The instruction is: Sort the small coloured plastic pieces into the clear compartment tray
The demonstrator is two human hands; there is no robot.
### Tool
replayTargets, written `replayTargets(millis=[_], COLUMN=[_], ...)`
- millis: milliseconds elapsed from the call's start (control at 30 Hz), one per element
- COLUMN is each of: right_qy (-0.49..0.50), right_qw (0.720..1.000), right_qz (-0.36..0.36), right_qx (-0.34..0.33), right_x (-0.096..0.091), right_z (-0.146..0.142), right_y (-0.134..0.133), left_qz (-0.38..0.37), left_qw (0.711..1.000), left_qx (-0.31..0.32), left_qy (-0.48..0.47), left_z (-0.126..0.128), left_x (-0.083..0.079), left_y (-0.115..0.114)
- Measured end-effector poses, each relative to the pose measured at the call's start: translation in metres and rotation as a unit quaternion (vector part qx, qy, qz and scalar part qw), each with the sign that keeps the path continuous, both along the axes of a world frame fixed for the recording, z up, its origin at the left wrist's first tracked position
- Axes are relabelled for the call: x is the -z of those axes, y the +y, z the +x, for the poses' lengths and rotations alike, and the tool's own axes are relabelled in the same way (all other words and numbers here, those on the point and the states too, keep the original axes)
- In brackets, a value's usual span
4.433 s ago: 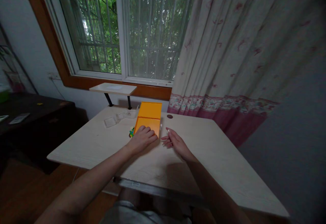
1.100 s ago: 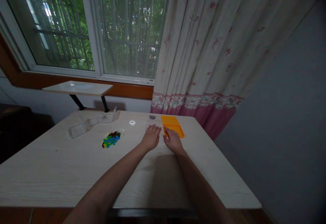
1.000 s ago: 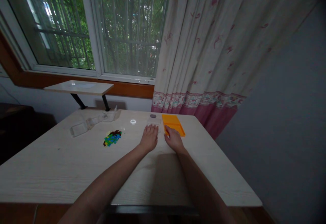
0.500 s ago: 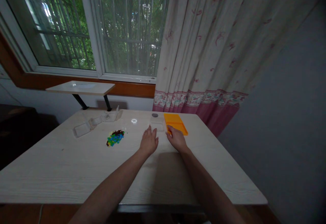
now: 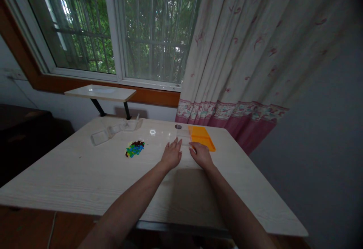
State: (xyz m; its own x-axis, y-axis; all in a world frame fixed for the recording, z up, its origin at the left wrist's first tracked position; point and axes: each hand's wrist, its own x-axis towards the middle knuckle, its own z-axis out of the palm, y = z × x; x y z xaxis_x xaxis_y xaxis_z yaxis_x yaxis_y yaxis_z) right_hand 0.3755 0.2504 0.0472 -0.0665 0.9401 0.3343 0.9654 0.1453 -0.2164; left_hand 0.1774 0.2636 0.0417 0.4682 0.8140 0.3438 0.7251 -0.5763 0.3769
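My left hand (image 5: 171, 154) lies flat on the pale wooden table (image 5: 85, 177) with its fingers stretched out, the fingertips just short of a clear plastic box (image 5: 181, 137). It holds nothing. My right hand (image 5: 202, 154) sits beside it with the fingers bent over the near left corner of a shallow orange tray (image 5: 202, 137). The tray lies flat near the table's far right corner. A small heap of coloured pieces (image 5: 135, 149), blue, green and brown, lies to the left of my hands, apart from both.
Clear plastic containers (image 5: 113, 132) stand at the back left of the table, a small shiny ring (image 5: 152, 132) and a dark round spot (image 5: 178, 127) further right. A small raised shelf (image 5: 100, 92) sits under the window. A curtain (image 5: 241, 52) hangs at the right.
The orange tray has gone from the table's middle to its far right, leaving the coloured heap in the open. In the last second my left hand slid back off the clear box.
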Motion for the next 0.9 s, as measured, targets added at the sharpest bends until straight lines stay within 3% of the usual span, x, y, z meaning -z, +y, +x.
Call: replayTargets(millis=[100,167,367,500,600,733,900], right_qy=[0.012,0.018,0.017,0.018,0.023,0.029,0.033], right_qw=[1.0,1.0,1.0,1.0,1.0,0.999,0.999], right_qz=[0.005,0.005,-0.002,0.004,0.008,0.009,0.009], right_qx=[-0.003,-0.007,-0.011,-0.011,-0.011,-0.012,-0.007], right_x=[0.001,0.0,0.001,0.005,0.007,0.008,0.008], right_z=[0.003,0.003,0.005,0.007,0.008,0.008,0.008], right_y=[0.001,0.001,0.004,0.007,0.008,0.008,0.008], left_qz=[0.028,0.074,0.146,0.14,0.086,0.051,0.055], left_qw=[0.998,0.993,0.949,0.921,0.926,0.937,0.928], left_qx=[-0.002,-0.037,-0.256,-0.36,-0.367,-0.345,-0.367], left_qy=[-0.051,-0.079,-0.113,-0.04,-0.003,0.013,0.016], left_z=[-0.013,-0.03,-0.11,-0.166,-0.193,-0.2,-0.192], left_x=[-0.012,-0.024,-0.056,-0.05,-0.037,-0.027,-0.027], left_y=[0.003,0.008,0.038,0.053,0.064,0.075,0.075])
